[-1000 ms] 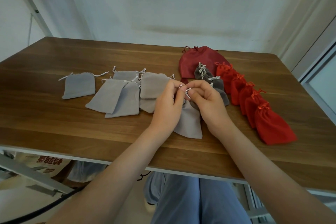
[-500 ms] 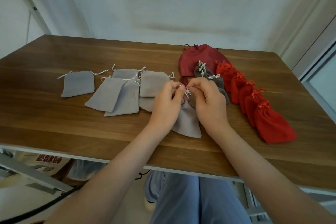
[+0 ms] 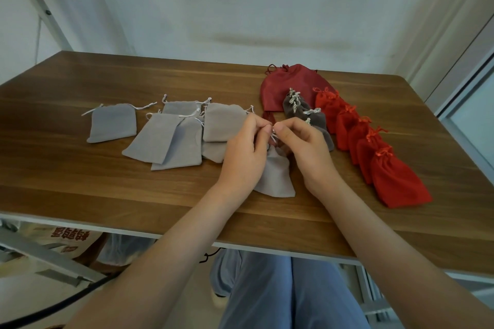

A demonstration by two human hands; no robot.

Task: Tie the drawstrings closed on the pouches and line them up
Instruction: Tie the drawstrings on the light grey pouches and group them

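A light grey pouch [image 3: 275, 177] lies at the table's middle, its gathered neck lifted between my hands. My left hand [image 3: 247, 153] and my right hand [image 3: 304, 147] each pinch its white drawstring [image 3: 274, 137] just above the neck, fingertips almost touching. Left of my hands lie several flat grey pouches [image 3: 160, 139] with loose strings, one of them [image 3: 112, 122] apart at the far left. Behind my right hand run a short row of tied dark grey pouches [image 3: 304, 112] and a longer row of tied red pouches [image 3: 374, 149].
A larger dark red pouch [image 3: 283, 88] lies behind the rows near the wooden table's [image 3: 80, 181] far edge. A white wall stands behind the table. Below the front edge I see blue trousers, a printed bag and a black cable.
Both hands have stayed at the pouch's neck, their fingers working the drawstring with small shifts. The other pouches have not moved.
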